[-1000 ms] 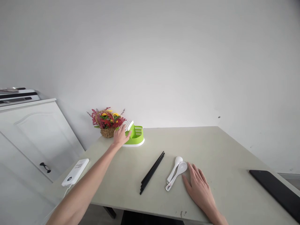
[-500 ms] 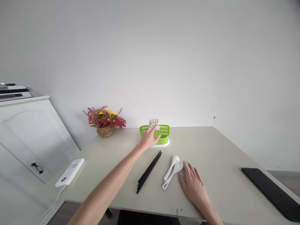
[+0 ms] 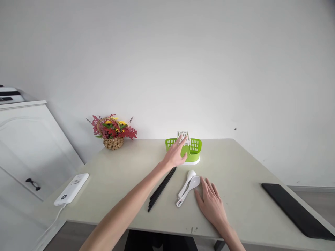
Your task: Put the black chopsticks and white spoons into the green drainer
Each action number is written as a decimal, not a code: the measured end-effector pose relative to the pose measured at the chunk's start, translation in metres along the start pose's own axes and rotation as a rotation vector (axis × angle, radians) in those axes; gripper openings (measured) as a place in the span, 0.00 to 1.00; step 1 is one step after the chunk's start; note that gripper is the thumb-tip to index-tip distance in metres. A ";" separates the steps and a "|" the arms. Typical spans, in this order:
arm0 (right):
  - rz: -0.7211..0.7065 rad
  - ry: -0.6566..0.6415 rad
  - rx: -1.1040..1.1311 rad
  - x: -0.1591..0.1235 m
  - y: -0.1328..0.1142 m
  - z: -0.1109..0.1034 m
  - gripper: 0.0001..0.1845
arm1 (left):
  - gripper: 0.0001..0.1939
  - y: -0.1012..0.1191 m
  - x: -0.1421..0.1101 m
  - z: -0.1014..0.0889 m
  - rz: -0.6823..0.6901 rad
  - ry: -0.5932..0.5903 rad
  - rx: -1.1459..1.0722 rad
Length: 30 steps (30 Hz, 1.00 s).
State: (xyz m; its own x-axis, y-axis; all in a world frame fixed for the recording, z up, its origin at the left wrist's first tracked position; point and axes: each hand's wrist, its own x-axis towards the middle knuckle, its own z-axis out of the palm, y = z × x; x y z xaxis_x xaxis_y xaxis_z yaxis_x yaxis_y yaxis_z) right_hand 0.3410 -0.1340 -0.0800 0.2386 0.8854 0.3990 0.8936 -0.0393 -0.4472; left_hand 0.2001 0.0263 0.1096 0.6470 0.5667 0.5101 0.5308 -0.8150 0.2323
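Spread fairly wide, the left hand has its fingers over the front of the green basket, at its white slotted top; whether they press on it, one cannot tell. The basket stands near the back edge of the table, on a white base. The right hand lies flat with a loose, open grip, its fingertips just beside two white spoons. Left of the spoons lie black chopsticks, partly hidden by the left forearm. A flower basket stands farther left.
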 end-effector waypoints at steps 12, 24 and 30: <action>0.028 -0.042 -0.016 -0.002 0.000 -0.005 0.36 | 0.10 -0.041 -0.169 -0.009 -0.377 0.062 -0.066; 0.027 -0.064 -0.029 -0.006 0.001 -0.009 0.36 | 0.14 -0.031 -0.236 -0.024 -0.417 -0.014 -0.074; 0.034 -0.083 -0.047 -0.008 0.002 -0.010 0.37 | 0.13 -0.031 -0.238 -0.021 -0.442 0.012 -0.066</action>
State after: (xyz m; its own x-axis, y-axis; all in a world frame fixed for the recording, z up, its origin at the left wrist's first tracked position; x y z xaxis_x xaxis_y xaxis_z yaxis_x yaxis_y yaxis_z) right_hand 0.3445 -0.1452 -0.0760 0.2388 0.9183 0.3156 0.9026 -0.0901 -0.4210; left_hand 0.0181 -0.0856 -0.0020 0.3591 0.8613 0.3595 0.7183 -0.5010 0.4828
